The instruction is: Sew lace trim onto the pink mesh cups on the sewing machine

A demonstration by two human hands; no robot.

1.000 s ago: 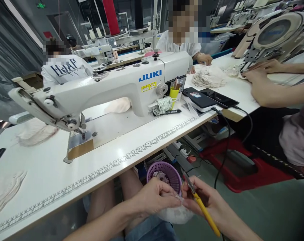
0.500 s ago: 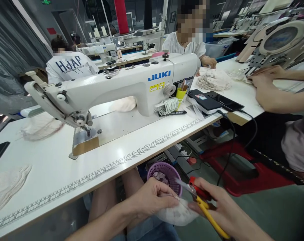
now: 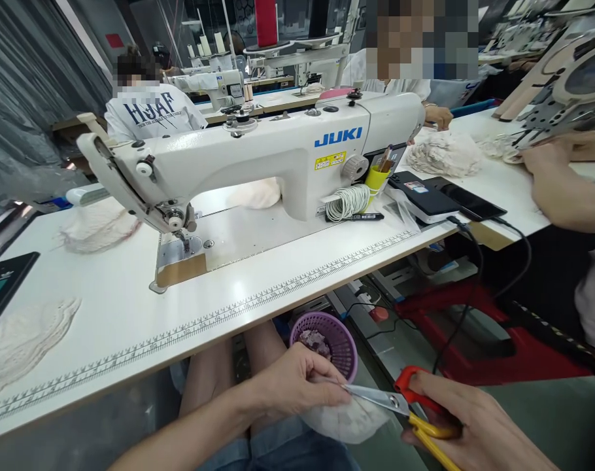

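Observation:
My left hand (image 3: pixel 297 383) is closed in a pinch on a pale lace fabric piece (image 3: pixel 346 422) that rests over my lap. My right hand (image 3: pixel 474 425) grips scissors (image 3: pixel 395 402) with red and yellow handles. The silver blades point left and their tips reach the fabric edge at my left fingertips. Both hands are below the table's front edge, in front of a purple basket (image 3: pixel 327 337).
A white JUKI sewing machine (image 3: pixel 258 163) stands on the white table (image 3: pixel 131 314) with a printed ruler along its edge. Fabric piles (image 3: pixel 23 337), a phone (image 3: pixel 3 284), coiled cord (image 3: pixel 346 203) and a yellow cup (image 3: pixel 376 176) lie around. Other people work at the right and behind. A red stool (image 3: pixel 478 340) stands at right.
My right hand drew back to the right and the scissors turned flatter, blades now reaching left to the fabric edge. The view shifted slightly to the left.

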